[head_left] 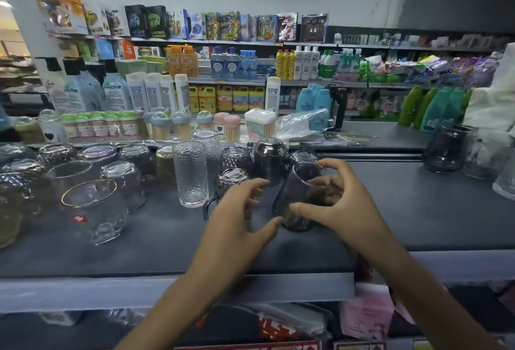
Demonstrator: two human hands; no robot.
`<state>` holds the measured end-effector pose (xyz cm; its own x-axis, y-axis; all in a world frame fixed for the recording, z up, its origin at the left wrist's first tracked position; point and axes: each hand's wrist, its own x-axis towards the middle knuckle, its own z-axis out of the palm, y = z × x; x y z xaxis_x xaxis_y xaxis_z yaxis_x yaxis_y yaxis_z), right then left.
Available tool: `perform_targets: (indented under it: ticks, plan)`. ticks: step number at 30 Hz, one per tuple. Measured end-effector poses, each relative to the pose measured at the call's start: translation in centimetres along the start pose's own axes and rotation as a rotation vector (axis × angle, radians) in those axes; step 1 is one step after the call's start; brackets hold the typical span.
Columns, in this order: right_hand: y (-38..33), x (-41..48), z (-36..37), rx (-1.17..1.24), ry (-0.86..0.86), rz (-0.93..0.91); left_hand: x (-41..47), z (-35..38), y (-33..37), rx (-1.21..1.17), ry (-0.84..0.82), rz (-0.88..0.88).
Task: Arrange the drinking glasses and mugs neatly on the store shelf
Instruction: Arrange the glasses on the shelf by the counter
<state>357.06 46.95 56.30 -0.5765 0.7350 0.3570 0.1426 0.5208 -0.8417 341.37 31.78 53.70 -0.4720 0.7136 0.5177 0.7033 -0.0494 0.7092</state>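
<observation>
A dark smoked glass stands tilted on the grey shelf at the centre. My right hand grips it, fingers over the rim and thumb near its base. My left hand hovers just left of it with relaxed fingers and holds nothing that I can see. A tall textured clear glass stands upright to the left. Several clear glasses and mugs, many upside down, crowd the left of the shelf, among them a gold-rimmed glass. Another dark glass stands far right.
Toothpick jars and shampoo bottles line the raised ledge behind the glasses. A plastic bag lies at the back centre. The shelf's front edge runs below my arms, with packaged goods underneath.
</observation>
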Motion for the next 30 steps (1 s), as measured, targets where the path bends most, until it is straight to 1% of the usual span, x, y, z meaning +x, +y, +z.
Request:
perform_targets:
  ticks: [5,9,12,17,23,30]
  plan:
    - [-0.4,2.4,0.3,-0.062,-0.025,0.012,0.2,2.1,-1.1,-0.051,-0.059,-0.124]
    - [-1.1,3.7,1.1,-0.187,-0.048,0.023,0.7,3.0,-1.4,-0.094,-0.089,-0.191]
    - [-1.4,4.0,1.4,-0.225,-0.069,0.03,0.2,3.1,-1.4,-0.134,-0.12,-0.215]
    - [-1.5,3.9,1.8,-0.277,-0.099,0.022,-1.1,3.0,-2.0,-0.117,-0.114,-0.262]
    - [-1.0,6.8,2.9,-0.288,-0.101,0.014,0.9,4.3,-1.0,-0.08,-0.12,-0.336]
    - [-0.5,8.9,3.7,-0.316,-0.158,-0.012,1.9,5.8,-1.0,-0.085,-0.11,-0.41]
